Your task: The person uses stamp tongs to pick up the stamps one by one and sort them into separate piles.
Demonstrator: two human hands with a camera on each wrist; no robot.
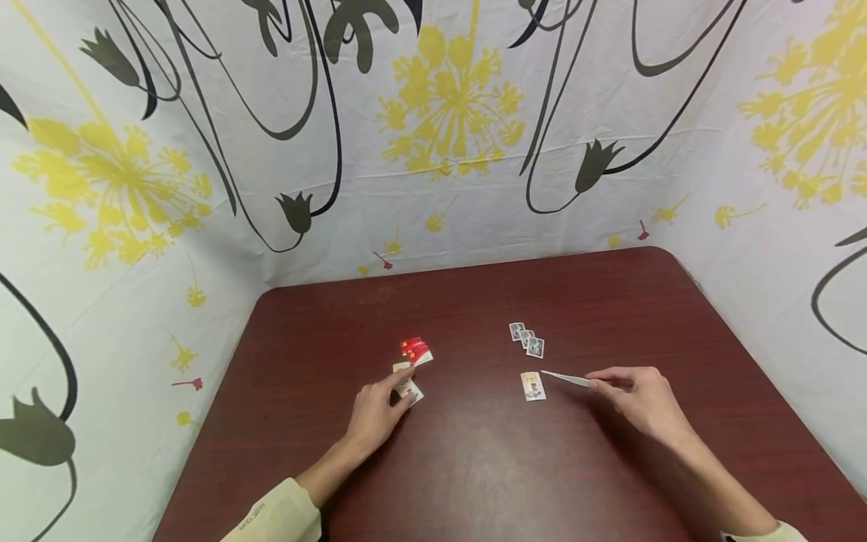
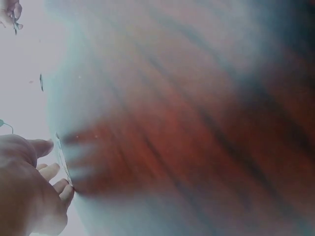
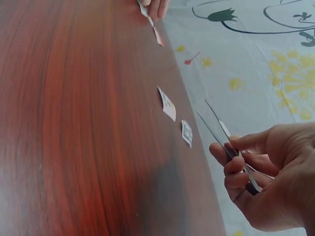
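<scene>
My left hand (image 1: 375,412) rests its fingertips on a few pale stamps (image 1: 410,389) at the left of the table. Just beyond them lie several overlapping red stamps (image 1: 415,351). Metal tweezers (image 1: 567,379) are pinched in my right hand (image 1: 646,403). In the right wrist view the tweezers (image 3: 215,127) have their tips apart with nothing between them. A single pale stamp with a yellowish print (image 1: 533,386) lies flat just left of the tips. Behind it, 3 grey stamps (image 1: 534,347) overlap in a slanting row. The left wrist view is washed out around the left hand (image 2: 34,184).
The dark red wooden table (image 1: 467,459) has rounded far corners. White cloth (image 1: 433,218) with yellow, grey and red flower prints hangs behind it and along both sides.
</scene>
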